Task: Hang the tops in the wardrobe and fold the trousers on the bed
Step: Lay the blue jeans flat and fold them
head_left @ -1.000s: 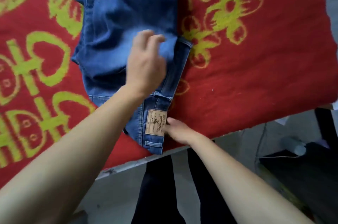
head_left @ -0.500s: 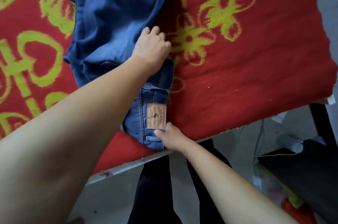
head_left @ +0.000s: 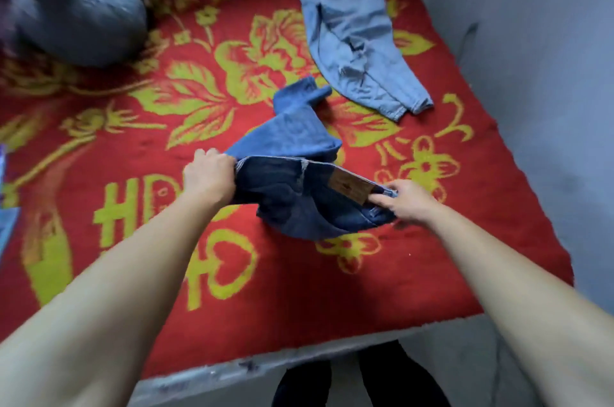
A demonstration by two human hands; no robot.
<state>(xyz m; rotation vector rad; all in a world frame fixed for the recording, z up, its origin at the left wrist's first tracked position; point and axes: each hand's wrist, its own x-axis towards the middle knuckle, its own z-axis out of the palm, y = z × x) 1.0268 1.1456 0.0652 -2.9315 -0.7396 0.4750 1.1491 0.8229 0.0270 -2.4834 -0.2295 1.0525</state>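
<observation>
Denim update: the dark jeans [head_left: 299, 203] aren't lying flat any more. A second ago they were a neat folded stack near the front edge of the red blanket [head_left: 332, 290], our left hand patting the top and our right by the leather patch [head_left: 350, 187]. Now we've got the waist end picked up, and the pair sits further in, around the middle of the blanket. The stack has come loose, so we'd guess this fold is being redone or shifted, and it isn't finished yet.

Our left hand [head_left: 209, 177] has its fingers curled tight round the left corner of the waistband. Our right hand [head_left: 403, 203] pinches the waistband just beside the patch.

Direction-wise, the waistband is stretched side to side between our hands, on the end nearest the blanket's front edge. The legs trail away toward its far edge, so the long axis runs front to back, hems pointing away from us. The seat hangs slack and touches the blanket.

Light blue jeans [head_left: 355, 41] lie crumpled by the blanket's far right corner, looking unfolded. A grey bundle [head_left: 73, 7] sits at its far left corner.
</observation>
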